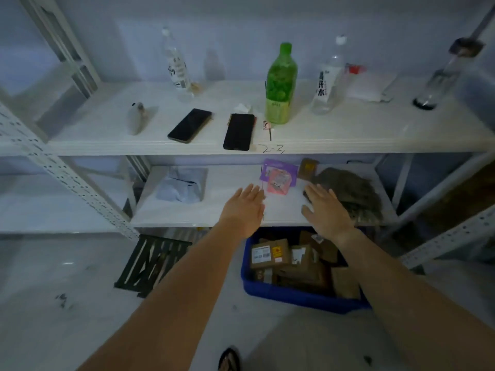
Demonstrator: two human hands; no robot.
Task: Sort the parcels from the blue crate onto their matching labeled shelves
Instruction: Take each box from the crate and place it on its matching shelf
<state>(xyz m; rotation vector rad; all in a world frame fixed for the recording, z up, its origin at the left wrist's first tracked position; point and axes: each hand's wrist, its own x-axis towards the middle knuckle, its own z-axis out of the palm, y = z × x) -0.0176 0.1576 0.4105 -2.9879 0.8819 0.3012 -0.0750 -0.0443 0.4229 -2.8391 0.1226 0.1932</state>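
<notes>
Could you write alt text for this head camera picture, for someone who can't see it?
A person's left hand and right hand, both open and empty, reach over the lower shelf of a white rack, above a blue crate of cardboard parcels on the floor. The upper shelf holds a green bottle and two dark phones.
</notes>
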